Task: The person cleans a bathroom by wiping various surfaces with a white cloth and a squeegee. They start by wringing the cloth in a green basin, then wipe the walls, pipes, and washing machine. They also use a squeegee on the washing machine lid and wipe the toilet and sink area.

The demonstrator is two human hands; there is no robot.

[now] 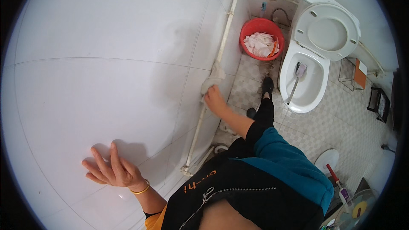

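Observation:
My left hand [112, 171] rests on the white wall tiles [105, 102] with its fingers spread, and a gold-coloured bangle circles its wrist. My right hand [215, 99] grips a whitish cloth [213, 78] against the pale wall pipe [229, 27]. The cloth drapes over and partly around the pipe, hiding a stretch of it. That pipe runs along the tiled wall, down to a joint near my jacket.
Beyond my right hand, a red bucket [243, 36] with crumpled paper stands beside a white toilet [284, 80]. A brush [293, 89] lies in its bowl. A wire rack [346, 78] and a black-framed object [378, 103] are farther right. A red-handled item [333, 173] is at lower right.

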